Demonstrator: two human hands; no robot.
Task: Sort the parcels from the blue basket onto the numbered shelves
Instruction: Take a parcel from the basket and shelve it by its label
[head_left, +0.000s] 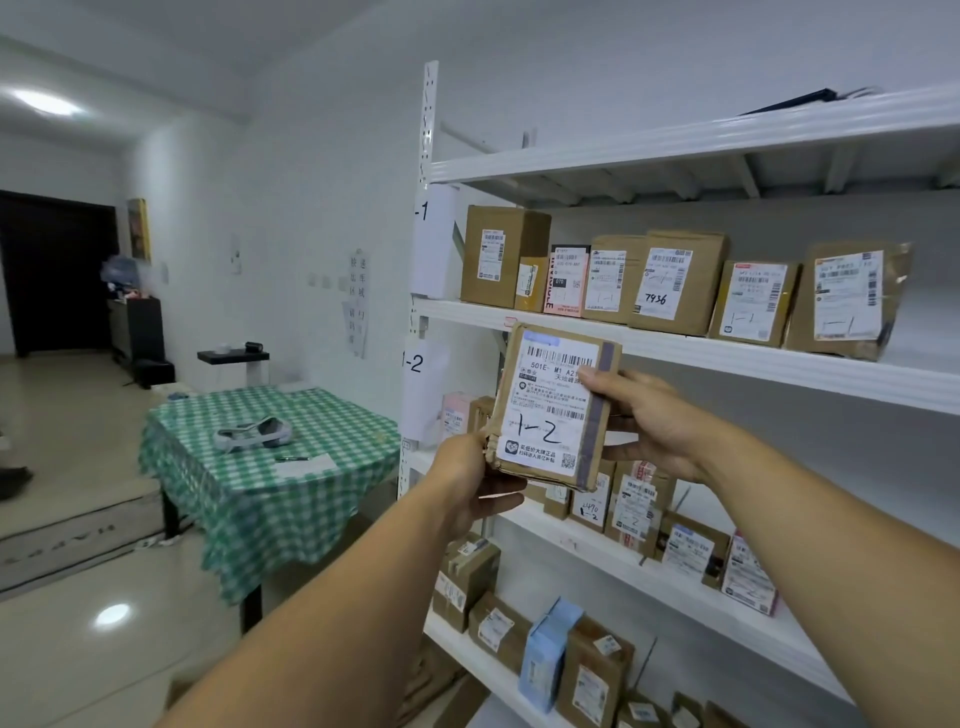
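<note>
By white metal shelf rack (727, 358), left hand (467, 478) curled fingers round btm-left corner of flat brown cardboard parcel (550, 410) w/ label marked 1-2; right hand (649, 421) pinched its right edge.

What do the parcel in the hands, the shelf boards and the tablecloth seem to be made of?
The parcel: probably brown kraft paper or thin cardboard, matte, creased edges, white paper label. The shelf boards: likely white painted metal, smooth, slight sheen. The tablecloth: apparently fabric, green-white check, hanging in soft folds.
</note>
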